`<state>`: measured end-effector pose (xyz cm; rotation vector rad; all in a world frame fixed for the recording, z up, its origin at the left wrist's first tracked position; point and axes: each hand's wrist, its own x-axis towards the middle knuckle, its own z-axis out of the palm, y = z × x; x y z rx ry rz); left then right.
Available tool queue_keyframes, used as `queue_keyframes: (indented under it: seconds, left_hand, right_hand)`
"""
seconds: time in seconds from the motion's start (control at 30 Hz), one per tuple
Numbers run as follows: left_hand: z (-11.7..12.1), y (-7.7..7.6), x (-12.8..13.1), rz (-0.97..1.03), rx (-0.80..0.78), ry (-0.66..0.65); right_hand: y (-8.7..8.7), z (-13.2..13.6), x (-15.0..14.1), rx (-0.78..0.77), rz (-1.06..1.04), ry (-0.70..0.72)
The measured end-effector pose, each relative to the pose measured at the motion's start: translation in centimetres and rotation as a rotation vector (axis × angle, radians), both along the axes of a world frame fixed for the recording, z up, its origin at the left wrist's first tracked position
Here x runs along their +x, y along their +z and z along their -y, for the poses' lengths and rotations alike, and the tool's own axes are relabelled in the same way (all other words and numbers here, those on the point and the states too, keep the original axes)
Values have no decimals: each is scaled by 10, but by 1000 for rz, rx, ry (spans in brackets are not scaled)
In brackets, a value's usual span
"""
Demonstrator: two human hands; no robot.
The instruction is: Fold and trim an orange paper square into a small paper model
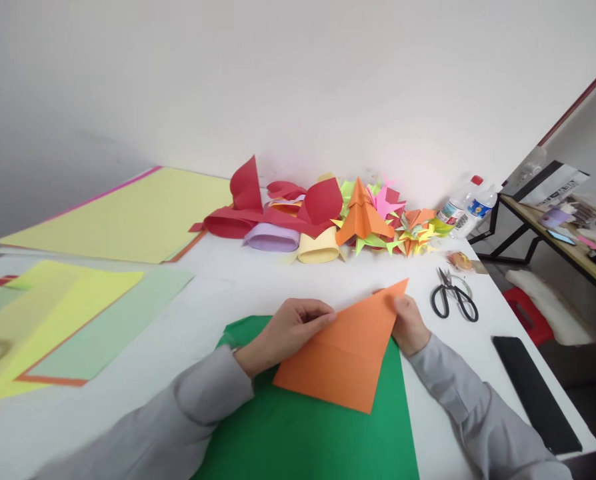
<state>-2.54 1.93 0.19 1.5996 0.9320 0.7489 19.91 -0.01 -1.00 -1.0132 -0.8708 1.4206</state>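
Note:
An orange sheet of paper (345, 353) with a crease across it is held up above a green sheet (298, 437) on the white table. My left hand (293, 330) pinches its upper left edge between thumb and fingers. At the upper right corner, my right hand (411, 323) grips the same paper, thumb in front and the other fingers hidden behind. The orange paper is tilted, its lower edge hanging over the green sheet.
Folded paper shapes, among them an orange paper plane (362, 217), stand along the wall. Black-handled scissors (453, 297) and a long black object (535, 393) lie right. Two bottles (478, 210) stand behind. Yellow sheets (128, 213) lie left.

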Motion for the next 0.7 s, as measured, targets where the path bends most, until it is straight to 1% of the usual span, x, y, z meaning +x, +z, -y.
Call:
queue_keyframes:
  seconds: [0.07, 0.1, 0.13, 0.17, 0.23, 0.33, 0.5, 0.57, 0.7]
  left_hand:
    - [3, 1, 2, -12, -27, -155]
    - [4, 2, 3, -24, -35, -242]
    - [6, 4, 5, -38, -31, -308]
    - [7, 4, 6, -50, -15, -340]
    - [11, 5, 11, -59, 33, -336]
    - [17, 1, 17, -72, 88, -297]
    - [23, -5, 22, -105, 110, -264]
    - [23, -5, 21, -125, 163, -245]
    - [22, -4, 20, -197, 316, -216]
  right_hand:
    - [-1, 7, -7, 0, 157, 63]
    - [-1, 10, -10, 14, 224, 120]
    - [-1, 13, -12, 29, 279, 179]
    - [-1, 15, -14, 46, 321, 236]
    - [0, 19, -17, 79, 380, 297]
    - [0, 21, -21, 86, 375, 260]
    - [-2, 20, -20, 39, 344, 223]
    - [-3, 19, -18, 23, 326, 170]
    - [-3, 13, -11, 8, 276, -3]
